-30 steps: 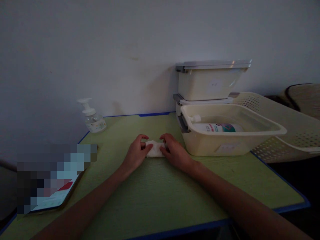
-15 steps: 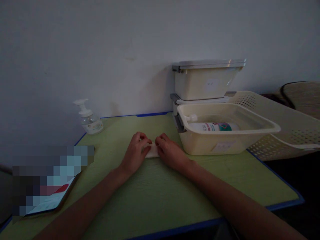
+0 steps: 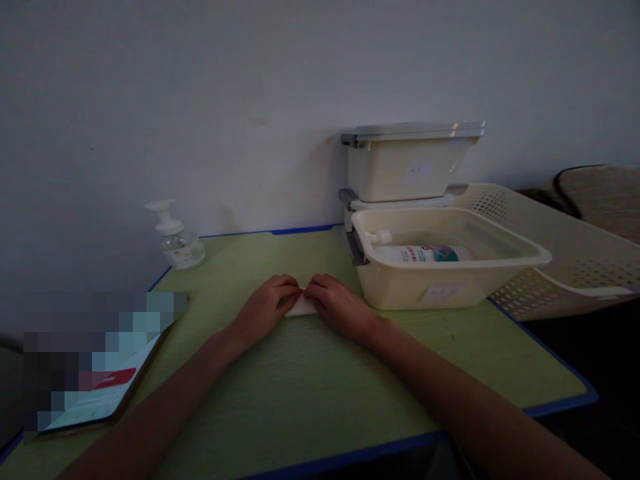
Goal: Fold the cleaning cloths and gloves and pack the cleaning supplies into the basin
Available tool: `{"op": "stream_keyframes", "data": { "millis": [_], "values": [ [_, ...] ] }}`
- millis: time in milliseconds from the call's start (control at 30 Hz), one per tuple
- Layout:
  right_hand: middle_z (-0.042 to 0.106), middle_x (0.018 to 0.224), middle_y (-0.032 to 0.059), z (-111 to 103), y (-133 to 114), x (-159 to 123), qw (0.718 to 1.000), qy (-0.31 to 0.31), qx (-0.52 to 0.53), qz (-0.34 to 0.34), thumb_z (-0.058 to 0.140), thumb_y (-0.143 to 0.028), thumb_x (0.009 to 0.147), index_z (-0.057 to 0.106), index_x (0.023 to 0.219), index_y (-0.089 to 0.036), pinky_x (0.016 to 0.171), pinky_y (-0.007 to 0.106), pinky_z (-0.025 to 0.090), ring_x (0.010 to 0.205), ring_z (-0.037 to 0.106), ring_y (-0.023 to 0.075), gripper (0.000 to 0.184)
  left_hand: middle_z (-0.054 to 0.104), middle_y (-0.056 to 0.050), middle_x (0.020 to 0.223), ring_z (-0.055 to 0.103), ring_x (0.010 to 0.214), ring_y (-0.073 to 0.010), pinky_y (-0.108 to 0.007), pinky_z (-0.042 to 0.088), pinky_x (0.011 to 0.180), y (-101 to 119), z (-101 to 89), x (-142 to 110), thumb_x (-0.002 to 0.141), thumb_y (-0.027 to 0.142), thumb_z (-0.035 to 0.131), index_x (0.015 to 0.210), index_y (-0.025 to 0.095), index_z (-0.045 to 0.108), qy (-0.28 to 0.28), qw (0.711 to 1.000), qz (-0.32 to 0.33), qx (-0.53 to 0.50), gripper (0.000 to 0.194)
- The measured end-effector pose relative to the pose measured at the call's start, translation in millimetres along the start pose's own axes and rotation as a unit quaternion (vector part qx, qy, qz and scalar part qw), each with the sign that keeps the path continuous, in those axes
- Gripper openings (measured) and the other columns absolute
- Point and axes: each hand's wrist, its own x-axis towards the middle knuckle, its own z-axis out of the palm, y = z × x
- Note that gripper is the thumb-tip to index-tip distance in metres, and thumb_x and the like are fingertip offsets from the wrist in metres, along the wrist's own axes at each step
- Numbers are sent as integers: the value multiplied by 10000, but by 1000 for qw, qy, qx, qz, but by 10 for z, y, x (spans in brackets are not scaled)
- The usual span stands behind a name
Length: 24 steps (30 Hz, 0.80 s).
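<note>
A small folded white cloth [image 3: 303, 307], possibly tissue, lies on the green tabletop [image 3: 300, 387] in front of me. My left hand [image 3: 264, 301] pinches its far edge with fingertips and thumb close together. From the other side my right hand [image 3: 341, 305] grips the same edge, its fingers curled down. The fingertips of both hands almost meet at the cloth's middle. Only the near part of the cloth shows between them; both ends are partly covered by my hands.
On the right stands an open cream bin [image 3: 450, 267] with a white pump bottle [image 3: 420, 253] lying in it. Behind it are stacked lidded boxes [image 3: 405, 167] and a perforated basket [image 3: 550, 233]. A clear foam pump bottle [image 3: 183, 247] and a partly blurred tablet [image 3: 107, 393] are on the left.
My fingertips have come together over the cloth and closed on its far edge. The cloth looks flatter and narrower than a second ago. The view has shifted slightly.
</note>
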Motion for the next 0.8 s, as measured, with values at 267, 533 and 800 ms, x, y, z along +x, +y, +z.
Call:
{"op": "stream_keyframes", "data": {
  "millis": [267, 533, 800],
  "values": [
    [514, 923, 79, -34, 24, -77, 1000, -25, -7, 2, 562, -222, 778, 544, 937, -126, 741, 298, 402, 849, 476, 182, 186, 589, -91, 1003, 516, 935, -226, -390, 429, 857, 84, -33, -70, 802, 376, 540, 1008, 130, 597, -39, 996, 35, 76, 326],
    [521, 904, 99, 39, -39, -33, 996, -14, -91, 15, 468, -193, 807, 540, 939, -125, 739, 323, 400, 853, 467, 207, 165, 603, -79, 939, 545, 887, -222, -379, 451, 809, 77, 35, -41, 834, 284, 498, 945, 155, 576, -14, 986, 43, 161, 188],
    [552, 916, 103, 20, -93, -42, 990, -7, -140, 31, 490, -224, 814, 551, 944, -128, 731, 330, 419, 864, 495, 219, 172, 638, -93, 938, 595, 857, -212, -353, 472, 779, 44, -8, -42, 858, 211, 465, 955, 150, 574, -46, 963, 109, 243, 158]
  ]
}}
